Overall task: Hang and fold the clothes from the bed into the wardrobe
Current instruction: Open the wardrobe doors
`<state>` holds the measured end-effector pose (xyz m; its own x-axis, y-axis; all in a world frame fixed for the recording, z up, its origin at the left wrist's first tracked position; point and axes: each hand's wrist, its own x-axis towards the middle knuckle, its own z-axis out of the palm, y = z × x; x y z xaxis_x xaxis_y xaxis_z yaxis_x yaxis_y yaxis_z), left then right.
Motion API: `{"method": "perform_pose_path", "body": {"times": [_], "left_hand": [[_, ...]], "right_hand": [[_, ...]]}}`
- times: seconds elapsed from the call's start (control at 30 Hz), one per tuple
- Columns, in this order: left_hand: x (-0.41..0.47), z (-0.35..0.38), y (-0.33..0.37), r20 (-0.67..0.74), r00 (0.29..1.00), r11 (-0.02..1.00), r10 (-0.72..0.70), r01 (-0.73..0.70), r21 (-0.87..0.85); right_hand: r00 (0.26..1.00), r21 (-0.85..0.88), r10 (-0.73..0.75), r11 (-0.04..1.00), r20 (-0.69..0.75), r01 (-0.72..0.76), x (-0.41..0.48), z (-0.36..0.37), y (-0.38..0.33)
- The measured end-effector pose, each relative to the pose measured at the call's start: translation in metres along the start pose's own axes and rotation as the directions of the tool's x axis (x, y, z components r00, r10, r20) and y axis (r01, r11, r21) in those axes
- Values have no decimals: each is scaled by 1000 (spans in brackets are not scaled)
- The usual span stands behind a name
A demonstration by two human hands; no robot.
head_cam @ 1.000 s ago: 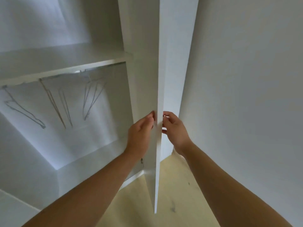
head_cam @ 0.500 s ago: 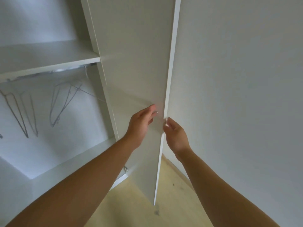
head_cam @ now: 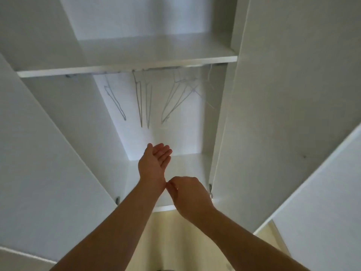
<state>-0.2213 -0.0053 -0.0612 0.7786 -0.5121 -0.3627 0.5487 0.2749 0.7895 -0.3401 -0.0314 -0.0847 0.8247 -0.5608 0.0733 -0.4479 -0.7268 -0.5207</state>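
The white wardrobe (head_cam: 175, 55) stands open in front of me, both doors swung wide. Several bare wire hangers (head_cam: 143, 100) hang from the rail (head_cam: 156, 68) under its upper shelf. My left hand (head_cam: 154, 165) reaches into the hanging space below the hangers, palm turned right, fingers apart, holding nothing. My right hand (head_cam: 188, 194) is lower and nearer, by the left wrist, with its fingers curled loosely and nothing in it. No clothes and no bed are in view.
The left door (head_cam: 45, 153) and the right door (head_cam: 283, 114) flank the opening. Another white panel edge (head_cam: 312, 177) crosses at far right. Pale wooden floor (head_cam: 175, 241) shows below the wardrobe's bottom board (head_cam: 191, 173).
Both hands have let go of the right door, which now stands fully open. My view has turned to face the wardrobe interior. The left hand has moved in toward the hangers.
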Motion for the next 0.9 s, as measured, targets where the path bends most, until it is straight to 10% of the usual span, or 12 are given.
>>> {"method": "perform_pose_path", "body": {"times": [0.3, 0.9], "left_hand": [[122, -88, 83, -225, 973, 963, 55, -112, -245], [420, -120, 229, -234, 961, 881, -148, 20, -473]], "right_hand": [[979, -121, -163, 977, 124, 178, 148, 71, -80], [956, 87, 292, 952, 44, -294, 523, 155, -112]]}}
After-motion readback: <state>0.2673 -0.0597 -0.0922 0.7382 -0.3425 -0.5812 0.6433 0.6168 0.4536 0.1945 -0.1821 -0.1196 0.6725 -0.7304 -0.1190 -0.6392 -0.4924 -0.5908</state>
